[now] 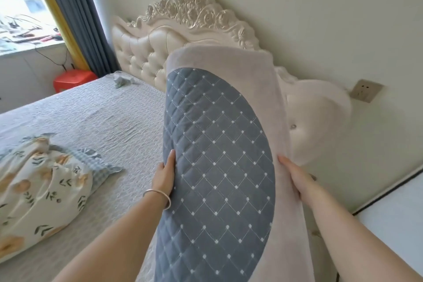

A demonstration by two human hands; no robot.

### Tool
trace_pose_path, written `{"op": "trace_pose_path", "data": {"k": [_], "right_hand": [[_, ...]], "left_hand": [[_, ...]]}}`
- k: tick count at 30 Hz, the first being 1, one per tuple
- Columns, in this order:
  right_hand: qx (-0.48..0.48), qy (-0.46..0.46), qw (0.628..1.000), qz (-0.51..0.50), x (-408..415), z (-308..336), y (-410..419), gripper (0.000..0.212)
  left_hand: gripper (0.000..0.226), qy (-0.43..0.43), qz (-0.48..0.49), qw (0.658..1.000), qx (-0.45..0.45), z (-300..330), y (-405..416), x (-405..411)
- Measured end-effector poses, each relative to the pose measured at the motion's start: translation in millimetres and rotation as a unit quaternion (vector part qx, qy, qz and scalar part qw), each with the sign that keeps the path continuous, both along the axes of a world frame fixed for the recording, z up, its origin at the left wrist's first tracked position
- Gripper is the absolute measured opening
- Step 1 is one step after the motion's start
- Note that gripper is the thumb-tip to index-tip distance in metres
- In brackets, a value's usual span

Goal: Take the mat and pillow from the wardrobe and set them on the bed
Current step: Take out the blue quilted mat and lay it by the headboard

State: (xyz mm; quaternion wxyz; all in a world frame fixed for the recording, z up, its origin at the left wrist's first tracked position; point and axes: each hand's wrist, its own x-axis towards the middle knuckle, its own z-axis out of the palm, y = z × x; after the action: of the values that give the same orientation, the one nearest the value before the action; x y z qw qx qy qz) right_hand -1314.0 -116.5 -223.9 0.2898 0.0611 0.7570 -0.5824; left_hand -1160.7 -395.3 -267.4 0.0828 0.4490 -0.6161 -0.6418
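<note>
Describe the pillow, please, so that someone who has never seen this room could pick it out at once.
Start at the carved cream headboard and follow the grey bed down to its near left corner. The pillow lies there, apart from the blue quilted mat held by both hands. Only it has a cream leaf print and checked frill.

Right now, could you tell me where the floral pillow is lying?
In the head view, the floral pillow lies on the bed at lower left, left of the left hand and the mat.
</note>
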Motion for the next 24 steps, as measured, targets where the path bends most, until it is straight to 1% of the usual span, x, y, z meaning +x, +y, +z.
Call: {"op": "trace_pose_path", "data": {"k": [2, 4, 6, 8, 9, 11, 12, 13, 15, 16, 18, 19, 21, 24], "right_hand": [[0.011, 0.012, 1.0, 0.022, -30.4, -16.0, -14.8, 0.043], [0.019, 0.015, 0.999, 0.039, -68.0, -28.3, -35.2, 0.05], [0.018, 0.019, 0.997, 0.072, -115.6, -40.2, -60.3, 0.056], [0.018, 0.027, 0.994, 0.108, -167.3, -47.3, -88.5, 0.055], [0.017, 0.031, 0.992, 0.124, -193.9, -49.1, -104.6, 0.051], [0.027, 0.041, 0.985, 0.163, -248.2, -56.3, -138.0, 0.05], [0.033, 0.039, 0.981, 0.186, -272.1, -59.3, -154.7, 0.054], [0.038, 0.039, 0.977, 0.207, -293.5, -59.6, -171.7, 0.06], [0.054, 0.027, 0.965, 0.254, -334.2, -64.4, -205.5, 0.073], [0.062, 0.018, 0.958, 0.28, -353.6, -70.6, -223.1, 0.08], [0.062, -0.002, 0.943, 0.327, -385.3, -81.5, -260.3, 0.086], [0.061, -0.008, 0.939, 0.34, -398.8, -88.3, -278.4, 0.084], [0.058, -0.01, 0.929, 0.364, -420.0, -101.4, -312.4, 0.074], [0.056, 0.001, 0.918, 0.392, -445.8, -130.2, -355.2, 0.059]], "left_hand": [[0.121, 0.004, 0.021, 1.0, 0.001, -4.7, -9.2, -24.6], [0.118, 0.008, 0.06, 0.998, 0.001, -11.7, -19.9, -52.8], [0.109, 0.01, 0.1, 0.995, -0.004, -14.6, -31.7, -86.0], [0.105, 0.007, 0.141, 0.99, -0.009, -24.2, -47.1, -121.4], [0.106, 0.007, 0.162, 0.987, 0.001, -31.1, -54.4, -138.8], [0.117, 0.007, 0.213, 0.977, 0.029, -56.8, -77.0, -170.0], [0.12, -0.007, 0.24, 0.97, 0.038, -60.6, -81.8, -183.0], [0.117, -0.005, 0.264, 0.964, 0.041, -62.2, -87.2, -196.5], [0.102, -0.008, 0.293, 0.956, 0.006, -58.7, -91.6, -219.2], [0.103, -0.009, 0.298, 0.954, -0.017, -56.3, -93.2, -229.2], [0.118, -0.003, 0.299, 0.954, -0.033, -63.1, -101.9, -246.4], [0.122, 0.007, 0.303, 0.952, -0.034, -69.5, -106.9, -254.9], [0.124, 0.013, 0.315, 0.948, -0.039, -90.1, -122.4, -268.7], [0.129, -0.003, 0.332, 0.942, -0.036, -113.8, -143.8, -289.7]]}}
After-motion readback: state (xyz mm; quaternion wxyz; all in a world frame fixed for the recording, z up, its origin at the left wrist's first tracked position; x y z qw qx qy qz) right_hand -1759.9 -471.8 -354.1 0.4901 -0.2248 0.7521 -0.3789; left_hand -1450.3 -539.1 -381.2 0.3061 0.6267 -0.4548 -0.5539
